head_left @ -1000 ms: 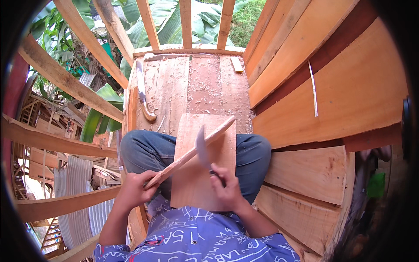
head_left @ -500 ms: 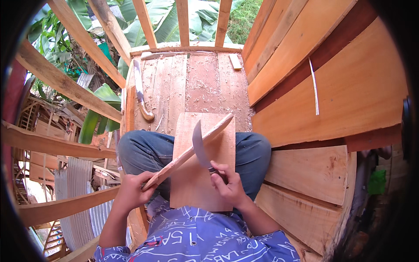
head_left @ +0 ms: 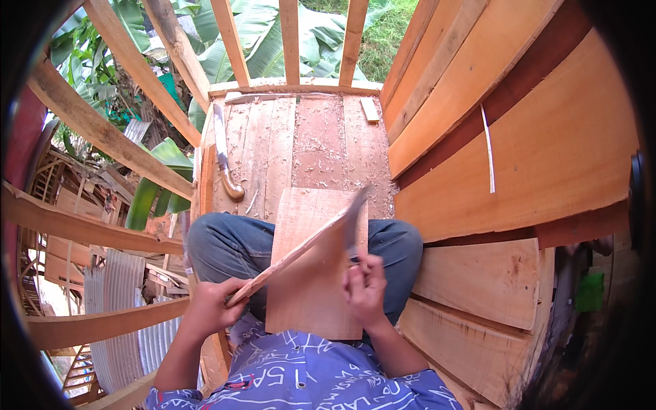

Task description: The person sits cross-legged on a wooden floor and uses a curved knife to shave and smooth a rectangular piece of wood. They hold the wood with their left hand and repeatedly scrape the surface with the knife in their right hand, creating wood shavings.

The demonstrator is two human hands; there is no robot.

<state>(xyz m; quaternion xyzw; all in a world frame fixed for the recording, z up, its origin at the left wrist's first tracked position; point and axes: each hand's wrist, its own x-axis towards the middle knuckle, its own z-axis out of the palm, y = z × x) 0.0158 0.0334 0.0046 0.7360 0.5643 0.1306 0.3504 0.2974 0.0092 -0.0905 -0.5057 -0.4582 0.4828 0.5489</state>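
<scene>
Held the thin wooden slat [head_left: 301,249] closed in the left hand [head_left: 212,307] across the lap board [head_left: 316,273], right hand [head_left: 365,287] clenched on the blade [head_left: 354,219]; best shaved in shallow strokes away from fingers.

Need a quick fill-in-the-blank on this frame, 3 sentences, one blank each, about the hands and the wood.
1. The left hand grips the near end of a thin wooden ____.
2. The right hand holds a knife whose blade meets the strip at its ____ end.
3. A flat board rests on the person's ____.

Missing words: strip; far; lap
</scene>
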